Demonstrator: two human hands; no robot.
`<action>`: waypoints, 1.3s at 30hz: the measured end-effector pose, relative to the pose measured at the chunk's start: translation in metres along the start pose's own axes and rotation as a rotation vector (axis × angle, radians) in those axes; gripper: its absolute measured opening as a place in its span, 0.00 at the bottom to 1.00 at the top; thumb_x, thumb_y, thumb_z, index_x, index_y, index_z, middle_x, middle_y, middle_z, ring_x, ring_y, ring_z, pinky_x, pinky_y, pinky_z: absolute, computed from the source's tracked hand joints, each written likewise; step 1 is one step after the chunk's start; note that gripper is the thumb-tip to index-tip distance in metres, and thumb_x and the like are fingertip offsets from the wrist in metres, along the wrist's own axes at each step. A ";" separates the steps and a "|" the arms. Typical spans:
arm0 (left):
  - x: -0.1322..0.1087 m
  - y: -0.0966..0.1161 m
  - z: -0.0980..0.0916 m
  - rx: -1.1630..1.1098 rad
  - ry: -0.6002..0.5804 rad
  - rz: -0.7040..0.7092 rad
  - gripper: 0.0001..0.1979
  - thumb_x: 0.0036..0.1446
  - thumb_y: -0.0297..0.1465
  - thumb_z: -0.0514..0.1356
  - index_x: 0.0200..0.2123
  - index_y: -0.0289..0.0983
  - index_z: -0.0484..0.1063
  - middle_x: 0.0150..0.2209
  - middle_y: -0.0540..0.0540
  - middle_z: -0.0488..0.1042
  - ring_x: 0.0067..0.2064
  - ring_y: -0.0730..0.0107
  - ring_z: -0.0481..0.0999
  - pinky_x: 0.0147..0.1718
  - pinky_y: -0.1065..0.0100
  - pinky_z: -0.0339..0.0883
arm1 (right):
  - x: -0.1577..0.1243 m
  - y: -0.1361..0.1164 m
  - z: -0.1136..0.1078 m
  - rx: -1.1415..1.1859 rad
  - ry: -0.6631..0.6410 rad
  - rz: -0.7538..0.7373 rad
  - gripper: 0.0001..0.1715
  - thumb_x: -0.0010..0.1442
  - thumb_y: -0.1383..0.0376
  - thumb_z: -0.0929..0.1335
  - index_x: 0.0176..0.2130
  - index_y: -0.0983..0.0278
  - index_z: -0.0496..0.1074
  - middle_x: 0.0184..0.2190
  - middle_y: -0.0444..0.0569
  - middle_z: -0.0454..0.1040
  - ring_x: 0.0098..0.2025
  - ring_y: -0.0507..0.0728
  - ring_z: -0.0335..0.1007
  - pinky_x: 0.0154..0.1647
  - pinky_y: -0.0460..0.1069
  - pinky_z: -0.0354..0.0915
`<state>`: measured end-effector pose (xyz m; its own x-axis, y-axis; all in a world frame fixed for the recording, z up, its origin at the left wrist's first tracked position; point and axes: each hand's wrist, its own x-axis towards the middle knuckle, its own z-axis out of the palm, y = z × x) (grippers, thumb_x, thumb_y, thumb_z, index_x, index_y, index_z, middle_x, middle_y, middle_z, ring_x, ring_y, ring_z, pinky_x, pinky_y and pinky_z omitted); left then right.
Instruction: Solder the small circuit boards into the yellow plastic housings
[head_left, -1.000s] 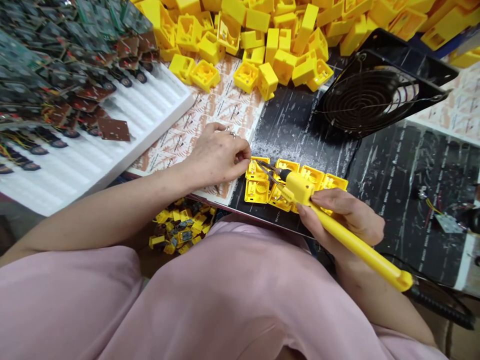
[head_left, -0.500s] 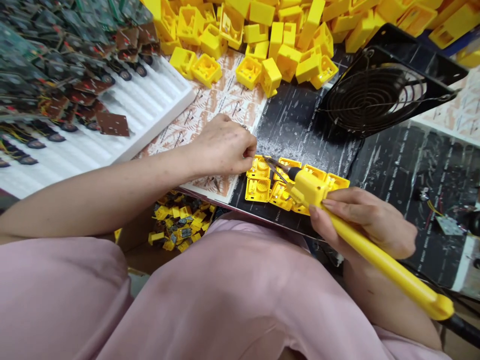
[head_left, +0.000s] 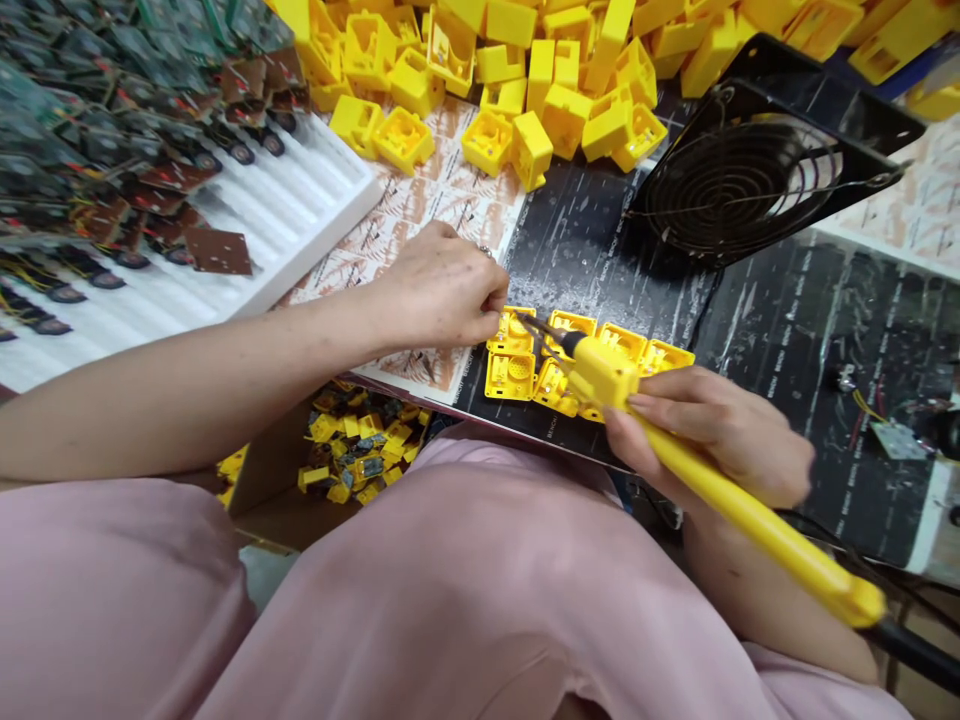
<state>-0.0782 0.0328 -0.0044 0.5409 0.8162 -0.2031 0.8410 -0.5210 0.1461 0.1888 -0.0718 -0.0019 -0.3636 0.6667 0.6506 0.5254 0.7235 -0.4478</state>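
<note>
My right hand [head_left: 712, 430] is closed around the handle of a yellow soldering iron [head_left: 750, 515], which slants from the lower right up toward the left. Its dark tip reaches over the upper-left open yellow case [head_left: 517, 328] in two rows of such cases at the table edge. At that case's left side, my left hand [head_left: 454, 285] is closed, fingertips bent down and pressed together; whatever they grip is hidden. Just below lies another open case [head_left: 510, 375] with small metal parts inside. The iron and my right hand cover part of the row.
Yellow housings [head_left: 566, 115] are heaped at the back. A black fan [head_left: 731, 200] with a wire guard stands back right. On the left, a white foam tray [head_left: 300, 235] carries circuit boards [head_left: 217, 250]. Below the table edge, a cardboard box [head_left: 274, 480] contains small yellow parts.
The soldering iron and my right hand have shifted slightly left, the tip staying over the upper-left case. My left hand keeps its pose beside that case. The whole view has shifted a little.
</note>
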 end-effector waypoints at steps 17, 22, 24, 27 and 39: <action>0.000 -0.005 0.005 -0.021 0.052 0.038 0.09 0.54 0.37 0.57 0.30 0.42 0.77 0.27 0.51 0.76 0.43 0.56 0.84 0.62 0.52 0.70 | -0.029 0.018 -0.007 -0.051 0.180 0.041 0.42 0.60 0.66 0.83 0.69 0.54 0.75 0.40 0.45 0.88 0.30 0.59 0.86 0.32 0.48 0.83; -0.001 -0.002 0.000 -0.057 0.019 -0.001 0.08 0.56 0.37 0.59 0.33 0.41 0.77 0.29 0.50 0.77 0.45 0.53 0.84 0.62 0.47 0.70 | -0.028 0.015 -0.008 -0.053 0.159 0.077 0.40 0.61 0.68 0.82 0.68 0.54 0.76 0.39 0.45 0.87 0.30 0.59 0.86 0.32 0.49 0.82; -0.008 -0.002 -0.004 -0.077 0.005 -0.026 0.10 0.58 0.38 0.62 0.39 0.41 0.78 0.34 0.49 0.80 0.47 0.51 0.83 0.63 0.44 0.69 | -0.030 0.014 -0.009 -0.053 0.154 0.088 0.40 0.61 0.69 0.82 0.68 0.54 0.76 0.39 0.45 0.87 0.30 0.60 0.85 0.31 0.50 0.82; -0.025 -0.005 0.000 -0.158 0.075 -0.072 0.14 0.64 0.39 0.62 0.49 0.40 0.78 0.45 0.44 0.85 0.52 0.50 0.81 0.66 0.42 0.67 | -0.036 0.014 -0.009 -0.059 0.162 0.137 0.38 0.62 0.69 0.81 0.68 0.52 0.77 0.39 0.44 0.87 0.32 0.61 0.86 0.32 0.52 0.82; -0.051 -0.003 0.031 -0.233 0.329 0.013 0.15 0.74 0.41 0.57 0.39 0.50 0.83 0.41 0.49 0.87 0.54 0.51 0.83 0.74 0.28 0.54 | -0.028 0.010 -0.007 0.114 0.187 0.095 0.16 0.63 0.71 0.79 0.48 0.57 0.78 0.31 0.44 0.84 0.27 0.61 0.83 0.23 0.51 0.78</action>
<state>-0.1083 -0.0149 -0.0249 0.4866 0.8660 0.1151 0.7881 -0.4920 0.3698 0.2093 -0.0844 -0.0207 -0.1624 0.6954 0.7000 0.4563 0.6819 -0.5716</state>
